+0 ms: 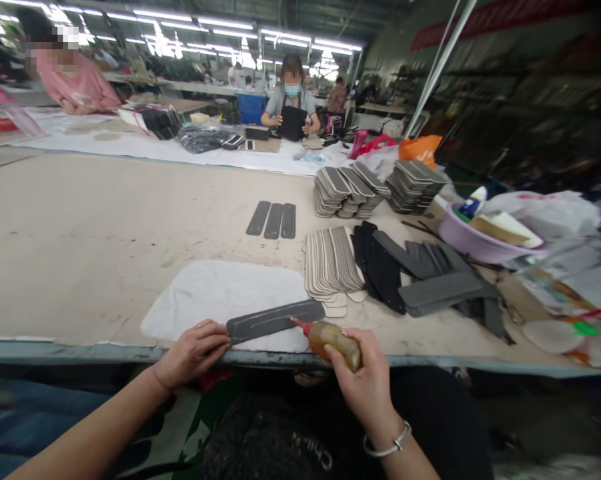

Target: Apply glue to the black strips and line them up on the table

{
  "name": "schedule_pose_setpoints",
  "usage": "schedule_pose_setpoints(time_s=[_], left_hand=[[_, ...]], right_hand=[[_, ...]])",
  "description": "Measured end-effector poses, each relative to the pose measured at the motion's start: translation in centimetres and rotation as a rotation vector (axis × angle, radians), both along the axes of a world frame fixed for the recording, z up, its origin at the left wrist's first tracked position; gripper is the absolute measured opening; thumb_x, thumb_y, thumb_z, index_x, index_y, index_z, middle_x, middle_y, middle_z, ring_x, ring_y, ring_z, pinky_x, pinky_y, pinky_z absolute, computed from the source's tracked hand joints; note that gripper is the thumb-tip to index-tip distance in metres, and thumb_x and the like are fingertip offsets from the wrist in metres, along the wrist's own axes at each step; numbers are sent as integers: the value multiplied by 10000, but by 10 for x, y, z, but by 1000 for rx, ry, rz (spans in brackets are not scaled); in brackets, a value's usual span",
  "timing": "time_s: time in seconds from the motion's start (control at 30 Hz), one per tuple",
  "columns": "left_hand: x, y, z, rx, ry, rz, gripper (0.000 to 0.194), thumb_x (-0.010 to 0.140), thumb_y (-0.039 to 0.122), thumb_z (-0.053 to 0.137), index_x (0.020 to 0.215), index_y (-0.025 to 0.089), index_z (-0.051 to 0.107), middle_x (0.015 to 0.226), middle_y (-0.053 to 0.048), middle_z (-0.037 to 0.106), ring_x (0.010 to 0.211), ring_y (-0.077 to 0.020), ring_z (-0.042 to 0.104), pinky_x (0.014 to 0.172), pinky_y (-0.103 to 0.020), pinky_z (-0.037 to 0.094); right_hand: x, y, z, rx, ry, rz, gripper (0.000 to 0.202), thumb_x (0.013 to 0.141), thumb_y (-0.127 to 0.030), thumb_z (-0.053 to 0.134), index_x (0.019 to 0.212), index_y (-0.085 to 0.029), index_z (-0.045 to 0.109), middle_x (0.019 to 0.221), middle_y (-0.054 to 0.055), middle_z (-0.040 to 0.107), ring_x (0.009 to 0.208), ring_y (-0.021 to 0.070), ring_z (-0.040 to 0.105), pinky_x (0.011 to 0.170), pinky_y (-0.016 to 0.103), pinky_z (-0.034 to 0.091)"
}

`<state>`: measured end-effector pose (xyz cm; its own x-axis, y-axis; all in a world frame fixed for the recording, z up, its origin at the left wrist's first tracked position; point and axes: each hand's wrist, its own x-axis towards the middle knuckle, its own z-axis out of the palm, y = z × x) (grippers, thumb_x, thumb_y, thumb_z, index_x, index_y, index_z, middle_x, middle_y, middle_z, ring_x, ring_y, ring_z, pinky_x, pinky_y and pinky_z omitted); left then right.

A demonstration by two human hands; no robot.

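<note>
The left hand (200, 350)'s fingers pin one grey strip (267, 322); the right hand (365, 373)'s grip one glue bottle (333, 341); three grey pieces (273, 221) lie beyond.

Bright tube lights (233, 25) overhead, far beyond the hands (200, 350), w/ some glare. Table (105, 227) evenly lit, soft shadows; bkgd dim & blurry, esp. far R; edges stretched.

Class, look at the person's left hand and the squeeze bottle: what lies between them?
In the head view, a dark grey strip lies between the left hand and the squeeze bottle, over a white sheet.
</note>
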<state>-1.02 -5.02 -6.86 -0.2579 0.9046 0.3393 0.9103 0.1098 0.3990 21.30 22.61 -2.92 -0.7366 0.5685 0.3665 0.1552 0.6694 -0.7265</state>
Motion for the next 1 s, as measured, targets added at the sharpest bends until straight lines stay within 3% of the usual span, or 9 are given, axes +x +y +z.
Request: schedule_pose_setpoints(time_s=[0.13,0.27,0.67,1.0], left_hand=[[1,2,2,-10,-11,12,147,882,126,524,935,182,649,905,-68,645,825,-156,605,737,-288,527],[3,6,5,-2,5,24,136,874,135,541,945,188,645,885,-62,645,829,-161,611,737,-281,530],[2,4,0,16,22,2,179,852,86,569,996,182,617,923,-73,634,863,-175,592,765,-307,522],[4,5,6,0,9,4,143,862,92,540,948,164,628,910,-81,628,849,-169,581,745,-311,518]], right_hand=[[8,32,-11,59,19,-167,275,823,-369,651,1006,-190,552,914,56,586,822,206,569,723,359,495],[6,44,-22,73,20,-182,270,832,-372,640,1001,-182,551,926,66,587,853,216,570,761,385,495],[22,41,-18,110,7,-209,266,833,-365,645,1007,-194,541,923,60,584,842,209,574,741,360,499],[24,25,-6,44,-39,-169,267,811,-378,662,982,-202,558,892,44,607,776,196,592,700,332,505]])
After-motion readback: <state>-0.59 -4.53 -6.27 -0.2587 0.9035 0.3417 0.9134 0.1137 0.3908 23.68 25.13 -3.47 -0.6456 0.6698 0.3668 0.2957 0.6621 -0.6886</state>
